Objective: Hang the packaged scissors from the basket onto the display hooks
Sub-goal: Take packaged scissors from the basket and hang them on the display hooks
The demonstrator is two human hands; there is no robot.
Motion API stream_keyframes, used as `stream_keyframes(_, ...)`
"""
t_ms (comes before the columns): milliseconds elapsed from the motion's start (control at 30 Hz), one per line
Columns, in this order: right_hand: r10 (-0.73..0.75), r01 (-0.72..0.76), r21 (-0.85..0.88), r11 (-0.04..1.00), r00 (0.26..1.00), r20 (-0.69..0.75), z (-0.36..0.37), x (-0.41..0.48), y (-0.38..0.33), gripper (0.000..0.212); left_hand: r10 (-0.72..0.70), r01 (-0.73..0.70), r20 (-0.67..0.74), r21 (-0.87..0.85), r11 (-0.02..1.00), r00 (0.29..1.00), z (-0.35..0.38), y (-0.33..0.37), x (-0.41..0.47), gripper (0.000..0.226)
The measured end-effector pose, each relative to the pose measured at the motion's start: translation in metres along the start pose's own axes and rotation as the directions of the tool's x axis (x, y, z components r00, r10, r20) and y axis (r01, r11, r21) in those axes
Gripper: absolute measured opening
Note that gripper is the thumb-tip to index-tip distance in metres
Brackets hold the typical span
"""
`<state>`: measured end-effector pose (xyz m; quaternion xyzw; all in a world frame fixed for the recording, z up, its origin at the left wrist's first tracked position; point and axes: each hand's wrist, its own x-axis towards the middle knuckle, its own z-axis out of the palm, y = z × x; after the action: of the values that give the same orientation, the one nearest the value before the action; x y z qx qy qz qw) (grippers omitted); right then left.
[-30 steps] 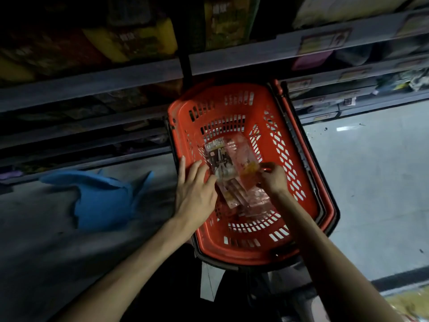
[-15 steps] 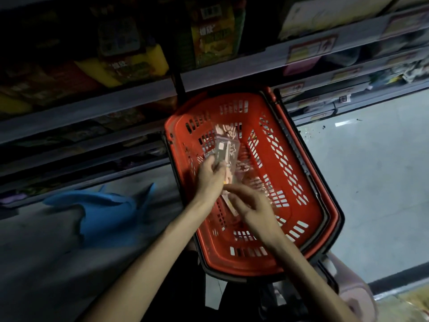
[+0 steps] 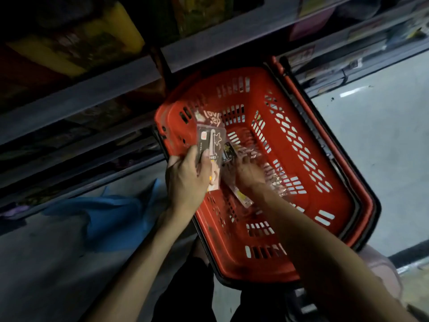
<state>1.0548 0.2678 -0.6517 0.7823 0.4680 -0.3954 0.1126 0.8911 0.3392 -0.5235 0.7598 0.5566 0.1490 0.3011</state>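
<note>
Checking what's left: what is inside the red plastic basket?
A few clear-wrapped scissor packets lie on its slotted floor; the right hand, reaching in, covers some, so their count is unclear.

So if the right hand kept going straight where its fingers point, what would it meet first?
Most likely the loose scissor packs on the floor of the basket; the right hand points down into them. Blur hides whether it touches them yet.

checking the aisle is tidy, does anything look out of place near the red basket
A crumpled blue bag or cloth lies on the floor left of the red plastic slotted basket, below the shelves; it seems dropped, not stocked. The clear scissor packs inside the basket lie jumbled.
</note>
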Motion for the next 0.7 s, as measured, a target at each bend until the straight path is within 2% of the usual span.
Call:
stream_keyframes(67, -0.002, 0.001, -0.024, 1.0, 0.997, -0.073, 0.017, 0.014, -0.005, 0.051, 0.03, -0.03, -0.007, 0.071, 0.997, 1.0, 0.005, 0.001, 0.001, 0.039)
stream_keyframes(200, 0.138, -0.139, 0.006, 0.99, 0.973, -0.183, 0.043, 0.036, -0.018, 0.061, 0.027, -0.026, -0.007, 0.089, 0.996, 1.0, 0.007, -0.002, 0.003, 0.038)
stream_keyframes(267, 0.185, -0.188, 0.009, 0.982, 0.96, -0.212, 0.044, 0.042, -0.025, 0.059, 0.027, -0.027, -0.006, 0.099, 0.995, 1.0, 0.007, -0.001, 0.003, 0.036)
stream_keyframes(467, 0.259, -0.257, 0.036, 0.966, 0.946, -0.193, 0.042, 0.052, -0.029, 0.064, 0.063, -0.059, -0.018, 0.167, 0.984, 0.998, 0.005, 0.006, 0.003, 0.017)
stream_keyframes(600, 0.271, -0.262, 0.104, 0.96, 0.958, -0.092, 0.031, 0.046, -0.02, 0.079, 0.098, -0.093, -0.016, 0.197, 0.976, 0.995, 0.006, 0.007, 0.005, 0.017)
stream_keyframes(667, 0.281, -0.275, 0.09, 0.957, 0.957, -0.067, 0.029, 0.041, -0.016, 0.073, 0.09, -0.085, -0.013, 0.197, 0.977, 0.996, 0.006, 0.007, 0.006, 0.016)
stream_keyframes(700, 0.305, -0.295, 0.143, 0.945, 0.951, -0.051, 0.028, 0.037, -0.016, 0.068, 0.093, -0.09, -0.004, 0.2, 0.976, 0.996, 0.007, 0.007, 0.006, 0.016)
